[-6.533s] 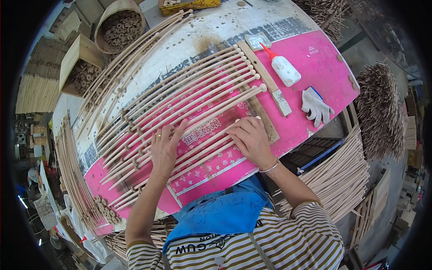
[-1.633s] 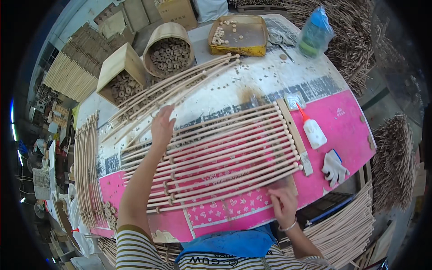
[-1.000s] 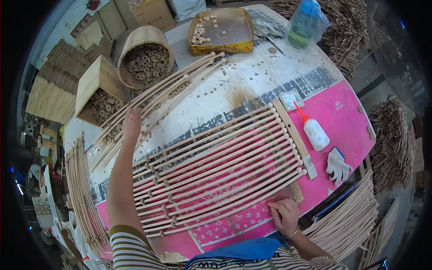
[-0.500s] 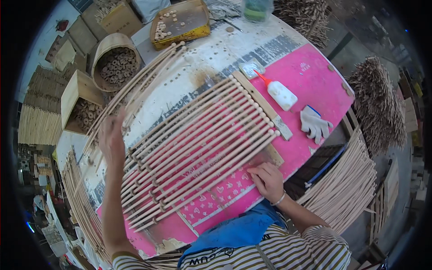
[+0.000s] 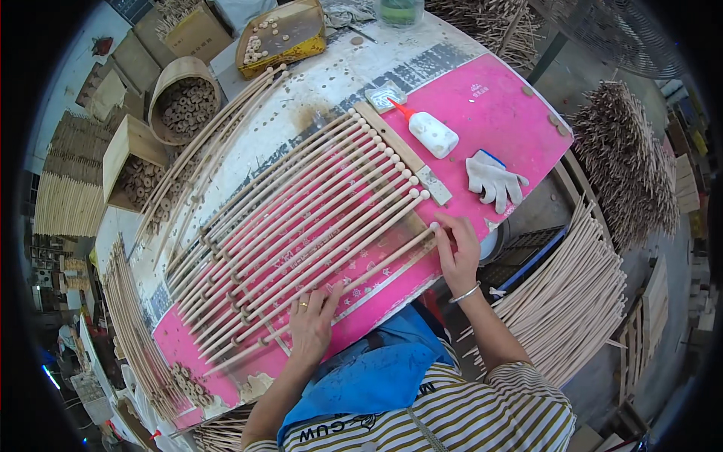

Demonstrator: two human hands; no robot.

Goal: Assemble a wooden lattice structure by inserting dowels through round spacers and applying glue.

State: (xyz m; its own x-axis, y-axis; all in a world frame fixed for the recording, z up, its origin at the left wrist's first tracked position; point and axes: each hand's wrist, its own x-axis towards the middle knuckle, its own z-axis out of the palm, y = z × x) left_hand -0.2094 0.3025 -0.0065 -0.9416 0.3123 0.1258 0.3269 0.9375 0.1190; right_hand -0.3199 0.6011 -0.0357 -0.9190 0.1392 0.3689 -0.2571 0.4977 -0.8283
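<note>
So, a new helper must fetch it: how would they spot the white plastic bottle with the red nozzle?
Find the bright pink table covering. Right of the tan wooden bar, up and left of the white fabric glove, lies the white plastic bottle. Its pointed red nozzle sets it apart from that glove.

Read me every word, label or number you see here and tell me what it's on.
I'm only locating wording, not copying it.
Striped shirt: dark lettering, partly covered by blue cloth.
Pink table cover: pale characters, partly hidden behind wooden sticks.
Pink table cover, upper right: white print, too small to read.
Cardboard box: print too blurred to read.
</note>
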